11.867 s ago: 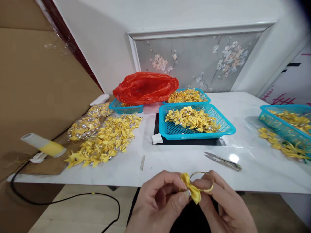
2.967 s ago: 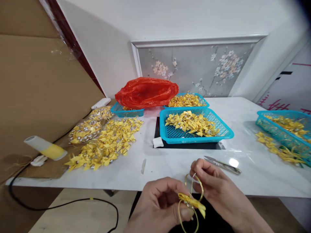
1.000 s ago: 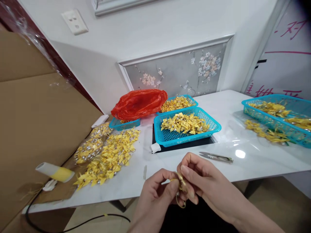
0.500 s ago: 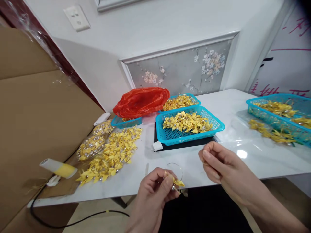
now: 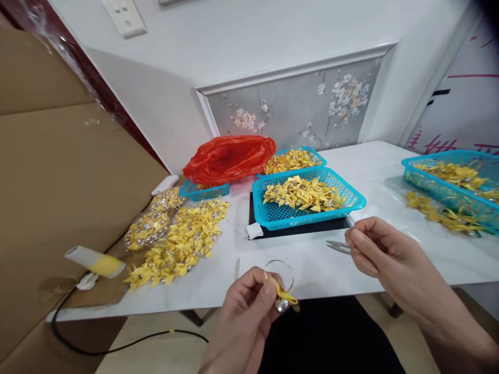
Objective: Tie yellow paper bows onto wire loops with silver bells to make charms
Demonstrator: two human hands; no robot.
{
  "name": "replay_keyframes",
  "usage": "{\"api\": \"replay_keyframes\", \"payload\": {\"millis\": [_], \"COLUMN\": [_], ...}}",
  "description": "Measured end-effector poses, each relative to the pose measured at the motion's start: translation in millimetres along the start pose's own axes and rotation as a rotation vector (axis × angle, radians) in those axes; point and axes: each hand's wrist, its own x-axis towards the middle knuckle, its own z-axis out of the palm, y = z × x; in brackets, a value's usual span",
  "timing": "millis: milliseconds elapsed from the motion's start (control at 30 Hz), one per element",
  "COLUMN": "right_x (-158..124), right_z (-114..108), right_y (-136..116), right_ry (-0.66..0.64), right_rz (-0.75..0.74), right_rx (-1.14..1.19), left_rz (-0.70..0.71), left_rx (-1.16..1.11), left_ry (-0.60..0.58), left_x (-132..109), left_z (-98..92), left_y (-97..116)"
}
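Note:
My left hand (image 5: 249, 314), closed near the table's front edge, pinches a small yellow ribbon flower (image 5: 286, 296). A round silver bell (image 5: 281, 305) hangs beside the flower, and a thin wire ring (image 5: 290, 270) stands up behind the fingertips. Off to the right, my right hand (image 5: 376, 246) is closed in a pinch, with a short bit of thin yellow cord (image 5: 355, 251) at its fingertips. Metal scissor blades (image 5: 338, 247) point left from beside those fingers; their handles are hidden, and whether the hand touches them I cannot tell.
Beyond my hands a blue basket (image 5: 280, 224) of yellow flowers stands on a black pad. Another blue basket (image 5: 448, 189) is at the right. A red plastic bag (image 5: 230, 156) lies at the back. Flower heaps (image 5: 183, 241) cover the table's left, beside a cardboard box (image 5: 70, 171).
My right hand has moved right and slightly up, and the scissor blades now show beside it. In my left hand the flower has turned, showing the bell more clearly.

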Motion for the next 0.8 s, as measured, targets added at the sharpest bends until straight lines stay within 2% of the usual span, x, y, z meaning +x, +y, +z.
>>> {"api": "replay_keyframes", "payload": {"millis": [133, 200, 367, 467, 533, 600, 733, 800], "right_x": [-8.9, -20.4, -47.6, -49.6, -47.7, -47.2, -52.9, -55.5], "right_z": [0.8, 7.0, 28.3, 38.7, 42.3, 43.5, 44.0, 44.7], "right_y": [-0.2, -6.0, -21.4, -23.6, -23.3, -22.5, -19.1, -16.7], "right_ry": [0.081, 0.064, -0.348, -0.435, -0.42, -0.384, -0.258, -0.238], "right_rz": [-0.061, -0.094, -0.077, -0.061, -0.047, -0.064, -0.101, -0.116], "right_rx": [-0.031, -0.062, -0.26, -0.283, -0.276, -0.268, -0.303, -0.309], "left_rz": [-0.053, -0.061, -0.065, -0.105, -0.128, -0.11, 0.169, 0.216], "left_rx": [-0.08, -0.108, -0.225, -0.258, -0.227, -0.141, 0.053, 0.114], "left_ry": [-0.002, -0.012, -0.005, -0.05, -0.087, -0.06, 0.014, 0.003], "left_x": [-1.7, -2.2, -3.1, -2.4, -2.0, -2.9, -9.4, -13.1], "left_z": [6.3, 9.4, 17.1, 19.9, 19.5, 17.4, 12.9, 13.2], "left_y": [-2.7, -4.0, -6.9, -10.6, -14.5, -18.8, -25.3, -26.5]}}
